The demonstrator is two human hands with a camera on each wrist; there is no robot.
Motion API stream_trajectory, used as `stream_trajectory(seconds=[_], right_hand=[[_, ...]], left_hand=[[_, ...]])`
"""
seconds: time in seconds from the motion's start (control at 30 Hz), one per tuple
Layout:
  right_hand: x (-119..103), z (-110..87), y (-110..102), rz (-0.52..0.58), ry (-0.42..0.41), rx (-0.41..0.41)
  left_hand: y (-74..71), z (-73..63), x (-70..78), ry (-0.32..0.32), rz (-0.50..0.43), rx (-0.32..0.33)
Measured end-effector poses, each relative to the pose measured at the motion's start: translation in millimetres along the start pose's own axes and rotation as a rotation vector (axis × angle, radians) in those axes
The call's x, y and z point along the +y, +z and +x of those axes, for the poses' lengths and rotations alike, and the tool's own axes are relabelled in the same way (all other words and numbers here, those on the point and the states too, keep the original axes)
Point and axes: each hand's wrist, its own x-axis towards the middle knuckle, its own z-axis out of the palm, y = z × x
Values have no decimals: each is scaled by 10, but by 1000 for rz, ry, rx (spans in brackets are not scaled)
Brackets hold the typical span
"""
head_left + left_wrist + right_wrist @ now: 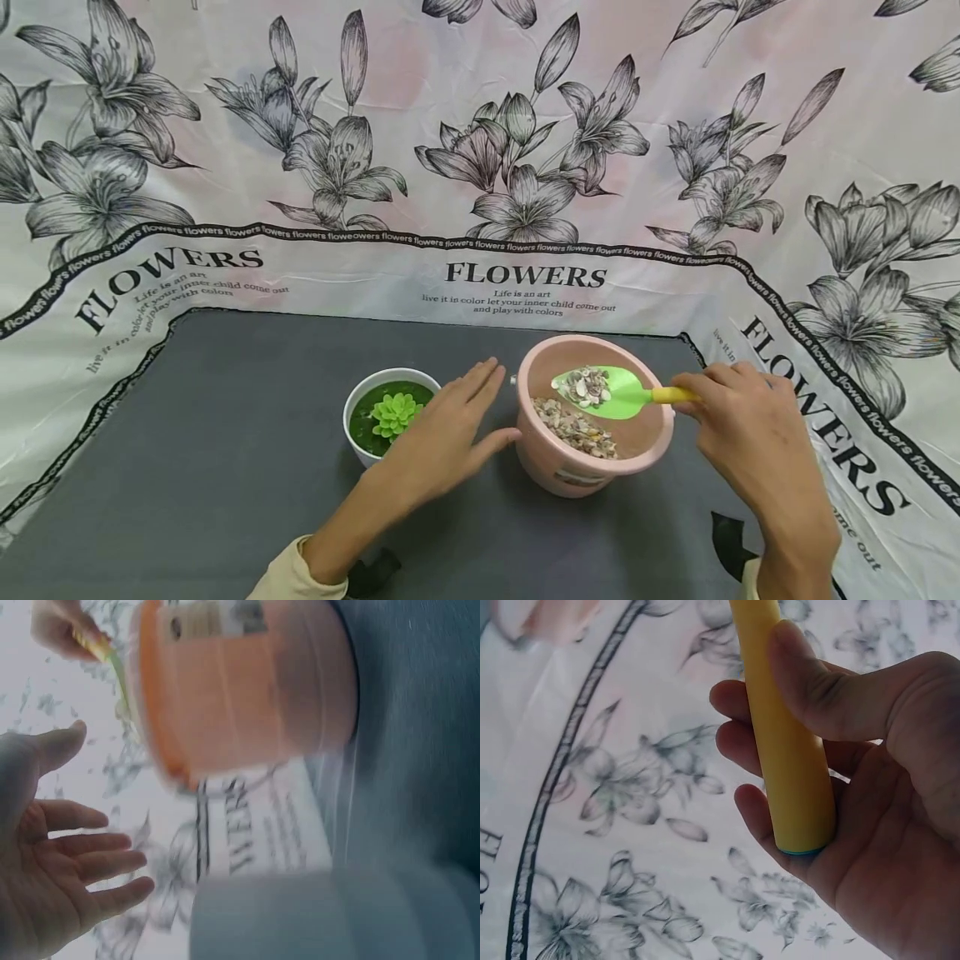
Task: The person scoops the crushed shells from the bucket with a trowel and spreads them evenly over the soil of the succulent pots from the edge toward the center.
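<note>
My right hand (757,433) grips the yellow handle (791,750) of a toy trowel with a green blade (628,395). Small pale stones or shell bits (587,387) lie on that blade, which is held over the mouth of a pink bucket (564,482). More of the same gravel (573,429) covers part of the bucket's bottom. With fingers extended, my left hand (442,433) hovers between the bucket and a white pot (351,427), holding nothing. Inside the pot a green succulent (396,415) sits on a green surface; the hand hides the pot's right side.
A dark grey tabletop (225,450) lies under the pot and bucket. Behind and to the sides hangs a white cloth (525,287) printed with flowers and lettering. Black straps (731,542) show near both wrists.
</note>
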Motion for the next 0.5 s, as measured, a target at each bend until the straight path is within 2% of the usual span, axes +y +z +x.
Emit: stream_trajectory(seconds=[0.17, 0.3, 0.43, 0.5], right_hand=[[-196, 124, 3, 63, -79, 50], [-437, 229, 67, 109, -108, 37], [-669, 347, 176, 141, -136, 5], [-774, 405, 255, 144, -161, 1]], left_hand=[[-206, -207, -273, -27, -18, 16], [-341, -397, -502, -88, -20, 22], [-401, -550, -690, -166, -28, -3], [-401, -608, -797, -202, -67, -20]])
